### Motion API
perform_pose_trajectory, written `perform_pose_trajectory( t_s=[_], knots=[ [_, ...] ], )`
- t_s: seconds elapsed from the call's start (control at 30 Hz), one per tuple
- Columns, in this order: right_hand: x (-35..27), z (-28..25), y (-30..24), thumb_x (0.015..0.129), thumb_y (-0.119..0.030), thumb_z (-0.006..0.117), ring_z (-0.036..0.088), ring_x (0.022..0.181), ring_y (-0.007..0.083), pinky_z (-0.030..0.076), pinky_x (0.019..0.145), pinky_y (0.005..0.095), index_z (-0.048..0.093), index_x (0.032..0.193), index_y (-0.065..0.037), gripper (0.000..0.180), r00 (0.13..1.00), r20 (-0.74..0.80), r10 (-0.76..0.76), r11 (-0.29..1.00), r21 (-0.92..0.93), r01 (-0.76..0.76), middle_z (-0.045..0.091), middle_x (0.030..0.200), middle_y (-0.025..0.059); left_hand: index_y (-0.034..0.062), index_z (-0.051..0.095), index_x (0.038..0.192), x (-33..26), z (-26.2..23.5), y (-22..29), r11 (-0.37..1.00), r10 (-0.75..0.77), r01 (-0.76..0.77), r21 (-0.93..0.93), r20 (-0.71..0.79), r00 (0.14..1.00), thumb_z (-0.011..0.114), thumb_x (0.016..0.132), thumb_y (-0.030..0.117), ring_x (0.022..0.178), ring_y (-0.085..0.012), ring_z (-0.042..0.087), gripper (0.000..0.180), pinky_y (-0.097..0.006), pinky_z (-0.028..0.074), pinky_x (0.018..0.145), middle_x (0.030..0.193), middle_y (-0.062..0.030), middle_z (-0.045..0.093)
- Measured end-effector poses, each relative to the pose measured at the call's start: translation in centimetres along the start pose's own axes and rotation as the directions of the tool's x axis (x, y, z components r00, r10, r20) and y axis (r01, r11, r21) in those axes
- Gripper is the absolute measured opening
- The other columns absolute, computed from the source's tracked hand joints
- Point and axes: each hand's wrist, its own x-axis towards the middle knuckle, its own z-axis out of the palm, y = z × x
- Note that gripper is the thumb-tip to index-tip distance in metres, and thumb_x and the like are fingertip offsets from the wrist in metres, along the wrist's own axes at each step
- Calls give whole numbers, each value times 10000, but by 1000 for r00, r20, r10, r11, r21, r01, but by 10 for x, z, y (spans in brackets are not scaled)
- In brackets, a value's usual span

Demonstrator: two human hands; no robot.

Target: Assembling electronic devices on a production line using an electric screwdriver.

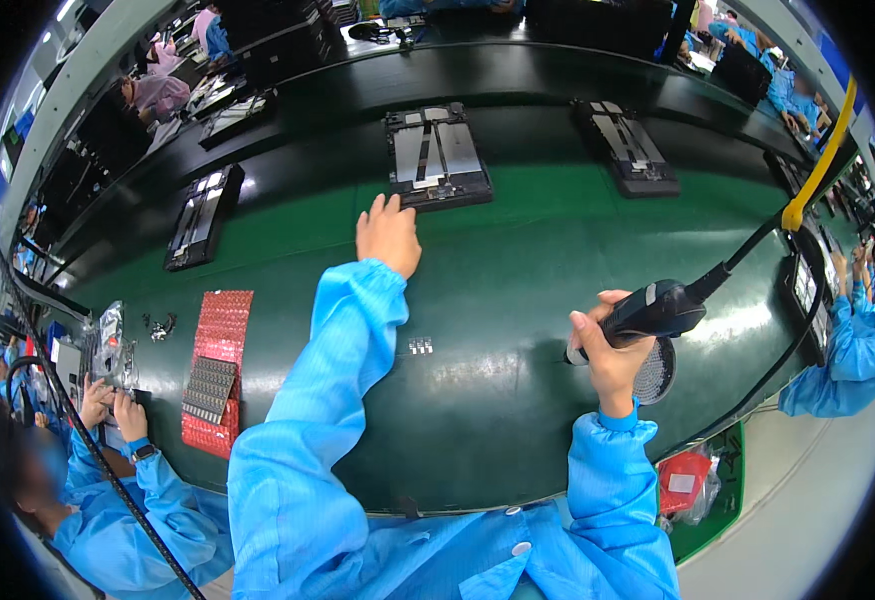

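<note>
My left hand reaches far across the green bench, fingers stretched out at the near left corner of an opened tablet-like device with silver battery panels in a black housing. Whether the fingertips touch it I cannot tell. In my right hand is a black corded electric screwdriver, held nearly level with the fingers wrapped round it. Its tip is hard to make out. Below the tool sits a round dish of small parts. A few tiny silver pieces lie on the bench between my arms.
Similar opened devices stand at the left and right. Red bubble wrap carries a grey sheet of small parts. A green bin is at lower right. Co-workers sit on both sides; the tool's cable runs up right.
</note>
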Motion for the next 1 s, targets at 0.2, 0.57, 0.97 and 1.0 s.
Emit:
perform_pose_trajectory(
  t_s=[0.2,0.57,0.97,1.0],
  knots=[
    [18,-2,-4,741,56,712,506,484,80,394,441,201,489,1032,9,370,1000,0,-19,1000,-23,19,551,606,28,52,695,879,-50,-61,-18,917,-19,68,-393,127,992,642,772,137,763,-312,641,147,-385,507,718,831,-146,664],
    [5,-2,2,752,70,672,505,507,87,409,465,209,486,1072,-27,383,1000,-25,-17,995,-96,14,518,640,13,31,666,803,-120,-55,-3,840,85,74,-538,265,960,824,625,192,628,-202,591,288,-308,481,573,763,-98,622],
    [8,2,0,759,83,655,495,505,85,416,475,204,470,1060,-17,367,999,10,-37,997,-68,37,515,643,21,-6,676,766,-83,-69,-53,557,267,371,-743,583,768,832,636,123,619,-113,613,241,-245,500,597,731,-83,679],
    [8,3,0,759,83,655,495,505,85,416,475,204,470,1060,-17,367,999,11,-40,997,-62,41,515,643,21,20,688,723,-85,-63,-49,729,265,214,-651,556,788,839,619,167,622,-139,630,235,-268,502,589,697,-83,673]
  ],
)
